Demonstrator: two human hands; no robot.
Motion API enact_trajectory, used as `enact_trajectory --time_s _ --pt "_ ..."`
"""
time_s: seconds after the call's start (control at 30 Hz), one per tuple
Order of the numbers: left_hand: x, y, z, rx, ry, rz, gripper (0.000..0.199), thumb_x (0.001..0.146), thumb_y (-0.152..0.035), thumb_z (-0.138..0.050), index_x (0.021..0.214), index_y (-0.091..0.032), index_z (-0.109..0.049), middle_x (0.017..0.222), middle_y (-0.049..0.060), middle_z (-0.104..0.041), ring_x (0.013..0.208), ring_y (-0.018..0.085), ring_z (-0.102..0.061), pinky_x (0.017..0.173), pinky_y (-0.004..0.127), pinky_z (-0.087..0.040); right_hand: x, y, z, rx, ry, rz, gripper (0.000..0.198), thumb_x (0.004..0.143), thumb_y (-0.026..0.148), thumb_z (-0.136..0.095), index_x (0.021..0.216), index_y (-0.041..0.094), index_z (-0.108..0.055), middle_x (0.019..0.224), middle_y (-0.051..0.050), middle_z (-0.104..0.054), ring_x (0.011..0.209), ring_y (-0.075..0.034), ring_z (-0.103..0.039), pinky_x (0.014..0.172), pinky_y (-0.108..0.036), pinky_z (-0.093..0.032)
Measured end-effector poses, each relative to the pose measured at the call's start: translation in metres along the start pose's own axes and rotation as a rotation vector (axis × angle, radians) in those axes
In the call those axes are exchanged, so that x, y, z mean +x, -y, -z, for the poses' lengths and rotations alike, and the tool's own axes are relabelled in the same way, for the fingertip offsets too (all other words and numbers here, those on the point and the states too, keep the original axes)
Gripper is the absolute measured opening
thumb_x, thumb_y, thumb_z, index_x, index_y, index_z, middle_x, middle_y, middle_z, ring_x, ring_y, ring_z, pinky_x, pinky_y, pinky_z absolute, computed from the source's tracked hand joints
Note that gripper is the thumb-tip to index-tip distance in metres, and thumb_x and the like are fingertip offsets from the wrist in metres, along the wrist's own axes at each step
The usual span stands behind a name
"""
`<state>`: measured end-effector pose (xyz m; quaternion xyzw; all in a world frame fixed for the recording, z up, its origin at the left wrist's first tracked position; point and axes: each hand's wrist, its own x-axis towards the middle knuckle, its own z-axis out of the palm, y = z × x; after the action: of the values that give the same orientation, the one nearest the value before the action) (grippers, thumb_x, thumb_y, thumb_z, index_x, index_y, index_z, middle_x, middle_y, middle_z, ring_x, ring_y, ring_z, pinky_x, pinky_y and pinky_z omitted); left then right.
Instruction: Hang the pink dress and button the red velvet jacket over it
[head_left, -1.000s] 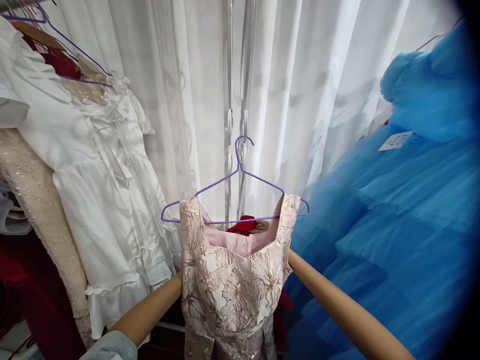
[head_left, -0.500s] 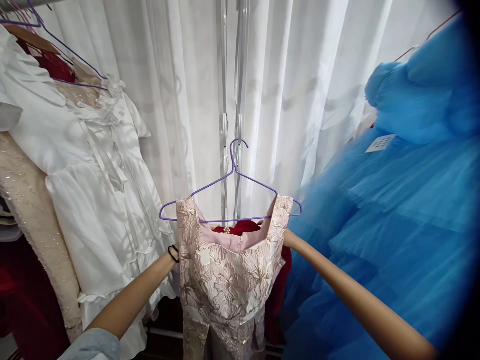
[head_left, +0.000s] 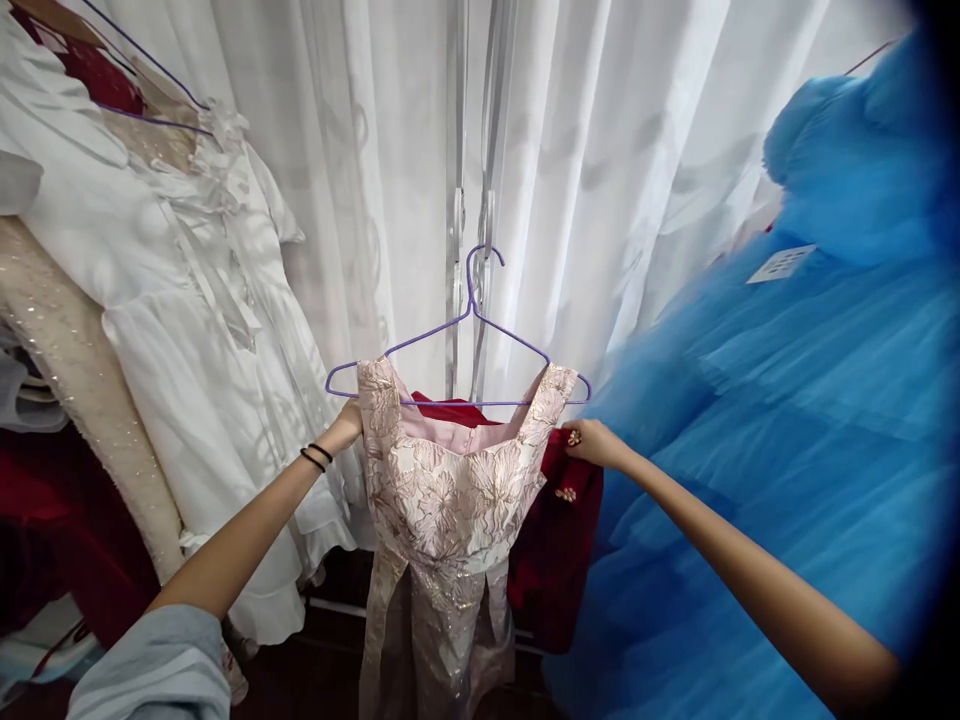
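A pink and cream brocade dress (head_left: 457, 490) with metallic flowers hangs by its wide straps on a purple wire hanger (head_left: 471, 312), in the middle of the view. Behind it is a dark red garment (head_left: 551, 560) with gold flower-shaped ornaments; its kind is partly hidden. My right hand (head_left: 598, 443) pinches the upper right edge of this red garment beside an ornament. My left hand (head_left: 345, 426), a black band on its wrist, reaches behind the dress's left strap. The strap hides its fingers, so whatever they touch is out of sight.
On the left hang a white ruffled dress (head_left: 202, 330) and a beige sequined garment (head_left: 82, 390). A large blue tulle dress (head_left: 810, 400) with a white tag (head_left: 781, 264) fills the right. White curtains (head_left: 600, 160) form the back, with silvery strips (head_left: 491, 120) down the middle.
More of the red garment now shows to the right of the dress. My right hand has come out from behind the dress, and more of my left hand is visible. Dress and hanger sit higher in view.
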<state>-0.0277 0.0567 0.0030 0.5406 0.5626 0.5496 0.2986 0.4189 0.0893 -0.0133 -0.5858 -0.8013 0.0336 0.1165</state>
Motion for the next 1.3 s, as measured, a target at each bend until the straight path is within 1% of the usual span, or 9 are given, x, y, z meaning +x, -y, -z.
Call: enact_trajectory --time_s 0.23,0.37,0.53,0.7,0.87,1.0,1.07,1.17,1.3 --pt "0.003 -0.029 0.018 -0.035 0.074 -0.033 0.026 0.061 -0.035 -0.075 0.076 -0.015 -0.068 0.08 0.008 -0.073 0.084 0.025 -0.066 0.078 0.034 -0.054 0.027 -0.01 0.046 0.089 -0.441 -0.111 0.026 0.074 0.017 -0.054 0.095 0.019 -0.069 0.088 -0.011 -0.072 0.083 -0.027 -0.066 0.07 -0.032 -0.046" --pt "0.008 -0.06 0.053 0.235 0.114 -0.189 0.028 0.07 -0.036 -0.07 0.071 -0.008 -0.066 0.061 -0.004 -0.059 0.071 0.015 -0.056 0.066 0.02 -0.042 0.037 -0.004 0.079 0.243 -0.579 -0.023 0.021 0.07 0.021 -0.062 0.09 0.017 -0.068 0.086 -0.009 -0.072 0.083 -0.025 -0.065 0.077 -0.034 -0.048" --pt "0.002 -0.122 0.097 0.898 -0.187 -0.511 0.031 0.089 -0.016 -0.044 0.095 0.007 -0.063 0.079 -0.007 -0.056 0.088 0.007 -0.048 0.078 0.015 -0.027 0.046 0.031 0.11 0.28 -0.658 0.078 0.027 0.07 0.026 -0.067 0.095 0.017 -0.068 0.087 -0.008 -0.069 0.079 -0.022 -0.061 0.074 -0.032 -0.047" --pt "-0.005 -0.177 0.136 1.376 -0.387 -0.688 0.049 0.102 -0.026 -0.024 0.111 0.01 -0.056 0.098 0.0 -0.05 0.119 0.02 -0.047 0.097 0.029 -0.025 0.045 0.053 0.123 0.133 -0.721 0.186 0.038 0.076 0.016 -0.055 0.112 0.017 -0.065 0.092 -0.009 -0.07 0.081 -0.021 -0.061 0.073 -0.03 -0.045" --pt "-0.003 -0.143 0.141 1.583 -0.147 -0.635 0.04 0.101 -0.02 -0.025 0.111 -0.01 -0.062 0.094 0.008 -0.06 0.1 0.022 -0.057 0.082 0.028 -0.04 0.027 0.041 0.11 -0.13 -0.68 0.207 0.044 0.082 0.022 -0.052 0.125 0.022 -0.06 0.111 -0.012 -0.07 0.084 -0.026 -0.064 0.064 -0.031 -0.043" --pt "0.001 -0.08 0.127 1.291 0.334 -0.416 0.033 0.094 -0.038 -0.044 0.098 -0.017 -0.068 0.095 0.006 -0.072 0.084 0.02 -0.063 0.075 0.026 -0.043 0.024 0.031 0.104 -0.121 -0.636 0.239 0.045 0.082 0.029 -0.057 0.127 0.021 -0.059 0.105 -0.012 -0.072 0.082 -0.026 -0.065 0.065 -0.031 -0.045" --pt "0.003 -0.064 0.124 1.116 0.415 -0.288 0.034 0.088 -0.044 -0.052 0.083 -0.016 -0.07 0.083 0.002 -0.073 0.076 0.018 -0.062 0.072 0.023 -0.044 0.028 0.029 0.106 -0.05 -0.616 0.247 0.049 0.081 0.033 -0.062 0.128 0.02 -0.058 0.095 -0.011 -0.073 0.08 -0.026 -0.065 0.065 -0.031 -0.046" --pt "0.005 -0.076 0.129 1.002 0.221 -0.253 0.033 0.085 -0.039 -0.053 0.089 -0.013 -0.073 0.084 -0.002 -0.074 0.078 0.016 -0.06 0.073 0.021 -0.045 0.034 0.032 0.115 0.036 -0.591 0.259 0.056 0.074 0.033 -0.068 0.128 0.019 -0.059 0.09 -0.008 -0.073 0.079 -0.025 -0.065 0.067 -0.031 -0.048" --pt "-0.001 -0.13 0.135 0.936 -0.377 -0.534 0.039 0.091 -0.02 -0.038 0.118 -0.008 -0.063 0.113 0.002 -0.069 0.099 0.015 -0.057 0.091 0.024 -0.044 0.032 0.041 0.126 0.105 -0.674 0.256 0.056 0.073 0.032 -0.069 0.127 0.018 -0.061 0.099 -0.01 -0.072 0.087 -0.027 -0.065 0.079 -0.037 -0.051"
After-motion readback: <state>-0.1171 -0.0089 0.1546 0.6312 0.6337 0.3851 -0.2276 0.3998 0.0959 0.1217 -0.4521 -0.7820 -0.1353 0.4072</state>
